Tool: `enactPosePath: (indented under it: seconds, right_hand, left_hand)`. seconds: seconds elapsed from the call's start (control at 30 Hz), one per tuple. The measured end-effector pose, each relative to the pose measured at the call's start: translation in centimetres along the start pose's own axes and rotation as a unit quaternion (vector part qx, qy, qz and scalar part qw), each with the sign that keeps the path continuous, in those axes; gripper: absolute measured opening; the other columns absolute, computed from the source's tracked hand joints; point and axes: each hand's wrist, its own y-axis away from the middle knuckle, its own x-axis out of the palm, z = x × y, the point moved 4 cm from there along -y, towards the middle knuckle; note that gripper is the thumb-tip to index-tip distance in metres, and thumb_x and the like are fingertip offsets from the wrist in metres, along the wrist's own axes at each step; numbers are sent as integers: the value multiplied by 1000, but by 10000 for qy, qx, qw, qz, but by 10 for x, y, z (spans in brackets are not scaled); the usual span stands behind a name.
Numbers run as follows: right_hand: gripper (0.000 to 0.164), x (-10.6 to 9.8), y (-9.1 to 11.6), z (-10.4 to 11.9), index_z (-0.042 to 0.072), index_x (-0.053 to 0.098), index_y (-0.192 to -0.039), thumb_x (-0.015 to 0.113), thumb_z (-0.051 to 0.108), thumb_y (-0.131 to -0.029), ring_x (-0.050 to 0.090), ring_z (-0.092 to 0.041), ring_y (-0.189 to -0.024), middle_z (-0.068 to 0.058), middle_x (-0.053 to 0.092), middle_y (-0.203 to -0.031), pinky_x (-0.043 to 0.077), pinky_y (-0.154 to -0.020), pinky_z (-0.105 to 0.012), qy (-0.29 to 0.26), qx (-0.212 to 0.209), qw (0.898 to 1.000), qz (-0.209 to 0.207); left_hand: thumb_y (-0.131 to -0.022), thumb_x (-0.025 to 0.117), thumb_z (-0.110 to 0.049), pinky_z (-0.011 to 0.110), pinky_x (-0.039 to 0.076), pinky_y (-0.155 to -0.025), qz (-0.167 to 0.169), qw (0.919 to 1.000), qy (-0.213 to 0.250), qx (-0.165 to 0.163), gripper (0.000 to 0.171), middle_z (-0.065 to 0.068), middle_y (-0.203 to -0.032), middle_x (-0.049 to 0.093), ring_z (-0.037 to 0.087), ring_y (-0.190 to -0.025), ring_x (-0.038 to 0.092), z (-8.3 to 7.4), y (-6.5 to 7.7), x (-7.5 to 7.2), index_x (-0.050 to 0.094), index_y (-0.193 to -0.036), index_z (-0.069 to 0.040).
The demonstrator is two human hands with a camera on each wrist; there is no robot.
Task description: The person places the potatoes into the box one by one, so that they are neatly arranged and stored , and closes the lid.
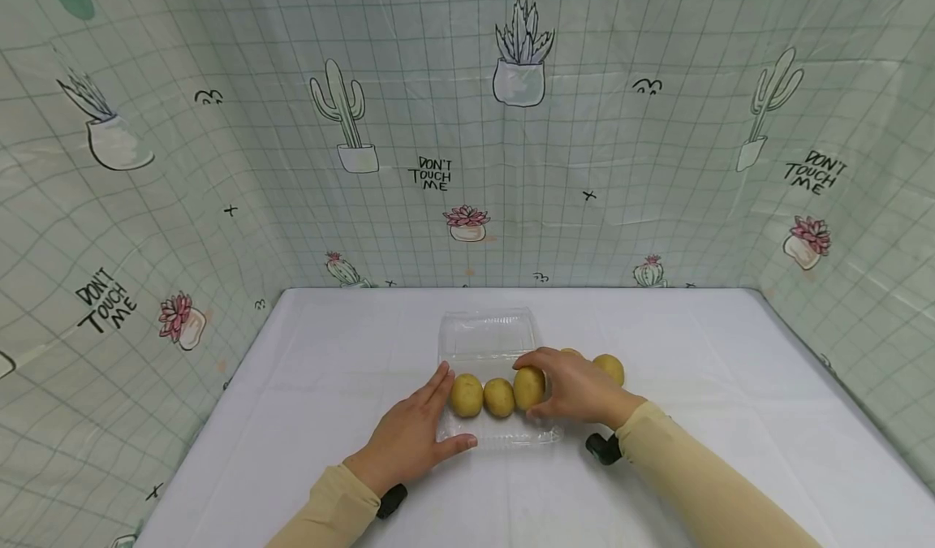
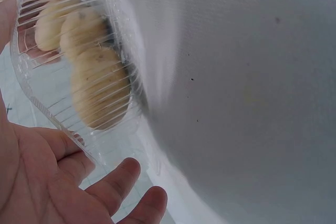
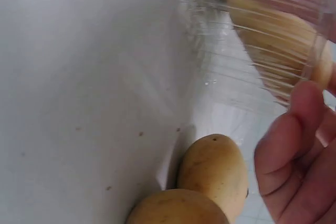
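A white worktop (image 1: 329,369), faintly creased, adjoins a pale green curtain (image 1: 409,28) that encloses its rear and both sides. The gridded fabric bears printed potted cacti (image 1: 346,118), pink succulents (image 1: 467,217) and the lettering "DON'T TOUCH ME" (image 1: 431,174). Wrinkles distort the lateral grid lines; illumination is diffuse.

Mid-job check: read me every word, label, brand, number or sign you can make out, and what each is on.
"DON'T TOUCH ME": left backdrop panel.
"DON'T TOUCH ME": back backdrop panel.
"DON'T TOUCH ME": right backdrop panel.
No writing shows on the potatoes or clear container; any on the black wrist devices is too small to read.
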Motion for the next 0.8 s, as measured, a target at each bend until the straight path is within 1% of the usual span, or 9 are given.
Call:
enactPosePath:
  seconds: [0.1, 0.27, 0.33, 0.63, 0.8]
  right_hand:
    - [67, 0, -1, 2, 18, 63, -130, 90, 32, -70, 59, -20, -114, 4, 63, -127, 43, -99, -46, 198, 81, 9997, 105]
    - [60, -1, -3, 5, 16, 65, -128, 87, 30, -74, 59, -19, -114, 3, 64, -125, 44, -99, -45, 401, 21, 9991, 152]
    - [57, -1, -3, 6, 16, 66, -127, 86, 29, -75, 60, -20, -113, 2, 65, -124, 45, -99, -45, 417, -1, 9990, 136]
    - [59, 1, -1, 5, 16, 66, -128, 88, 29, -75, 60, -22, -114, 1, 65, -126, 45, -98, -46, 383, 78, 9992, 107]
    - [58, 0, -1, 6, 16, 66, -127, 88, 29, -75, 60, -22, -115, 3, 64, -126, 46, -98, -45, 389, -22, 9992, 33]
  left_hand:
    - [-91, 52, -70, 48, 41, -106, 8, 10000, 29, -27, 100, 14, -164, 18, 33, -141, 36, 0, 0, -1, 27, -155, 2]
    - [-91, 53, -69, 48, 41, -106, -30, 10000, 92, -24, 99, 14, -163, 19, 34, -141, 36, -1, 0, -3, 27, -155, 3]
    - [-92, 53, -69, 48, 41, -106, -43, 10000, 88, -7, 99, 15, -163, 19, 34, -141, 36, -1, 0, -3, 28, -155, 3]
    - [-91, 51, -70, 48, 41, -106, -32, 10000, 88, 4, 100, 14, -163, 19, 34, -141, 36, 1, 0, 0, 27, -155, 3]
    - [-91, 52, -70, 47, 41, -106, -35, 10000, 92, 6, 100, 15, -163, 19, 34, -141, 36, 1, 0, 0, 27, -155, 3]
